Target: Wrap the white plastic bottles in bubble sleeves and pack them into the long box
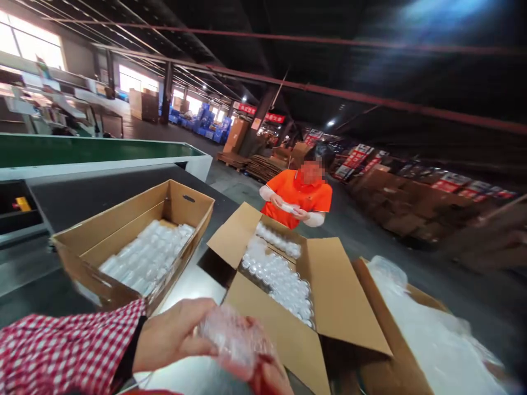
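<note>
My left hand (173, 334), in a red-checked sleeve, grips a clear plastic item (233, 337) at the bottom of the view. My right hand (267, 378) shows only partly below it, fingers curled under the same blurred item. Just beyond them stands an open cardboard box (288, 329) filled with several clear plastic containers (280, 280). A second open box (102, 230) to the left holds more clear containers (148, 255).
A person in an orange shirt (298, 197) stands across the boxes holding a clear item in both hands. A third box (395, 351) at right holds plastic sheeting. A green conveyor belt (82, 149) runs at left. Stacked cartons (403, 208) line the right side.
</note>
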Available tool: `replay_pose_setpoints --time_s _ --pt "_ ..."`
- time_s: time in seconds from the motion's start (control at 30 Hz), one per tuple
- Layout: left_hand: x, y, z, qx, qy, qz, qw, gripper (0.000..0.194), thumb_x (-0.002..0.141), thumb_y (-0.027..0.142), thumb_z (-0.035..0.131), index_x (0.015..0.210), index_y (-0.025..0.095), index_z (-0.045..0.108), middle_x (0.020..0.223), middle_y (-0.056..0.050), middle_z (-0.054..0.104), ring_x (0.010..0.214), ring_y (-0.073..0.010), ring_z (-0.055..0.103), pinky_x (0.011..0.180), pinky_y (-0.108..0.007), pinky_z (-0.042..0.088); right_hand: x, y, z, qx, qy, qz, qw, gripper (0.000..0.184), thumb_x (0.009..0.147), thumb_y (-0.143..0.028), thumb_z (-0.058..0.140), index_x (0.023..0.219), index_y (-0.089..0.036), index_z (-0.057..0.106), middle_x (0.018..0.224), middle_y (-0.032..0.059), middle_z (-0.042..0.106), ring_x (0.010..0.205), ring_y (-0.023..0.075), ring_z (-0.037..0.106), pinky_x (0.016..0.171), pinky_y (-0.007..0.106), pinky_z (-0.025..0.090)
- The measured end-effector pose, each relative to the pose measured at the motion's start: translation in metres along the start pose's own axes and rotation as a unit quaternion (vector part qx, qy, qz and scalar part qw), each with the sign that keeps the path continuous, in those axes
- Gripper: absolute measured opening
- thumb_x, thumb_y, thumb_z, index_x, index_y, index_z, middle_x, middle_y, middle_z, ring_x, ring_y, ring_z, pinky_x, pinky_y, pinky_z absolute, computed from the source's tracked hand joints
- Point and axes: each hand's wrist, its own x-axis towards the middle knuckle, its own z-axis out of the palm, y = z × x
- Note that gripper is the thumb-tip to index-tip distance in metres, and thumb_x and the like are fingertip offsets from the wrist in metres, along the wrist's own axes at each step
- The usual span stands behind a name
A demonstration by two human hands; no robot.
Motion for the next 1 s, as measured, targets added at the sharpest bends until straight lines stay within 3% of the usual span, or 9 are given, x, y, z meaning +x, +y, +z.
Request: replay_pose_setpoints --time_s 0.1,0.23,0.33,0.5,0.6,0.67,0.77,0.87,1.0 --pt "0.010 -0.016 -0.033 -0.091 -0.003 -0.069 0.993 0.030 0.082 0.045 0.055 0.089 0.017 0.049 0.083 -0.002 0.057 0.072 -0.0182 0.060 0.055 -0.027 0.052 0.017 -0.009 0.012 -0.019 0.012 -0.020 1.000 0.045 0.062 -0.054 0.075 0.100 -0.032 0.068 0.122 0.0073 0.062 0.122 0.0340 0.050 0.095 0.050 0.048" --pt "0.025 -0.018 -0.078 0.163 0.022 0.023 0.986 0.036 0.080 0.036 0.063 0.108 0.016 0.052 0.104 -0.007 0.061 0.093 -0.0237 0.058 0.084 -0.037 0.048 0.059 -0.023 0.042 -0.035 -0.016 -0.006 0.999 0.026 0.078 -0.036 0.067 0.102 -0.025 0.067 0.125 0.0108 0.059 0.102 0.0274 0.062 0.071 0.036 0.059" --pt "0.042 -0.011 -0.098 0.323 -0.019 0.122 0.938 0.064 0.076 0.027 0.071 0.130 0.017 0.039 0.120 -0.010 0.057 0.105 -0.0262 0.056 0.088 -0.036 0.046 0.104 -0.039 0.075 0.028 -0.015 0.009 0.999 0.028 0.081 -0.038 0.064 0.104 -0.021 0.064 0.111 0.0093 0.063 0.071 0.0175 0.066 0.055 0.029 0.058" --pt "0.086 -0.030 -0.138 0.541 0.015 0.110 0.834 0.050 0.081 0.010 0.055 0.128 0.010 0.040 0.110 -0.016 0.058 0.094 -0.0292 0.058 0.077 -0.040 0.046 0.187 -0.062 0.112 0.102 0.026 0.055 0.993 0.036 0.078 -0.045 0.064 0.106 -0.023 0.056 0.091 0.0021 0.065 0.062 0.0155 0.067 0.050 0.026 0.055" --pt "0.121 -0.066 -0.191 0.524 0.007 0.060 0.850 0.029 0.089 0.020 0.048 0.117 0.013 0.051 0.105 -0.013 0.060 0.095 -0.0282 0.059 0.081 -0.041 0.045 0.219 -0.051 0.115 0.023 0.047 0.052 0.997 0.050 0.080 -0.052 0.057 0.121 -0.026 0.047 0.113 0.0071 0.060 0.079 0.0193 0.067 0.065 0.034 0.057" --pt "0.144 -0.099 -0.228 0.513 0.019 0.014 0.858 0.028 0.087 0.021 0.053 0.113 0.010 0.053 0.108 -0.014 0.060 0.101 -0.0284 0.057 0.087 -0.041 0.043 0.223 -0.033 0.120 -0.115 0.058 -0.017 0.991 0.047 0.083 -0.050 0.054 0.122 -0.024 0.050 0.120 0.0099 0.058 0.096 0.0217 0.063 0.083 0.040 0.052" --pt "0.169 -0.151 -0.266 0.493 0.039 -0.075 0.866 0.035 0.088 0.029 0.056 0.116 0.008 0.052 0.112 -0.013 0.059 0.103 -0.0256 0.056 0.090 -0.041 0.042 0.211 0.000 0.140 -0.309 -0.050 -0.144 0.939 0.029 0.090 -0.036 0.047 0.108 -0.019 0.061 0.110 0.0107 0.064 0.108 0.0214 0.056 0.097 0.040 0.042" --pt "0.184 -0.200 -0.282 0.467 0.041 -0.140 0.872 0.038 0.091 0.039 0.050 0.112 0.008 0.055 0.111 -0.009 0.057 0.100 -0.0216 0.056 0.092 -0.040 0.042 0.195 0.024 0.163 -0.409 -0.165 -0.206 0.873 0.024 0.089 -0.027 0.044 0.101 -0.019 0.062 0.091 0.0065 0.067 0.095 0.0188 0.059 0.103 0.043 0.034" --pt "0.202 -0.248 -0.287 0.437 0.041 -0.198 0.876 0.034 0.086 0.038 0.059 0.110 0.013 0.057 0.115 -0.011 0.057 0.110 -0.0254 0.051 0.096 -0.047 0.038 0.191 0.041 0.170 -0.493 -0.196 -0.212 0.821 0.023 0.081 -0.022 0.046 0.098 -0.022 0.061 0.076 0.0017 0.063 0.080 0.0167 0.055 0.107 0.043 0.026"
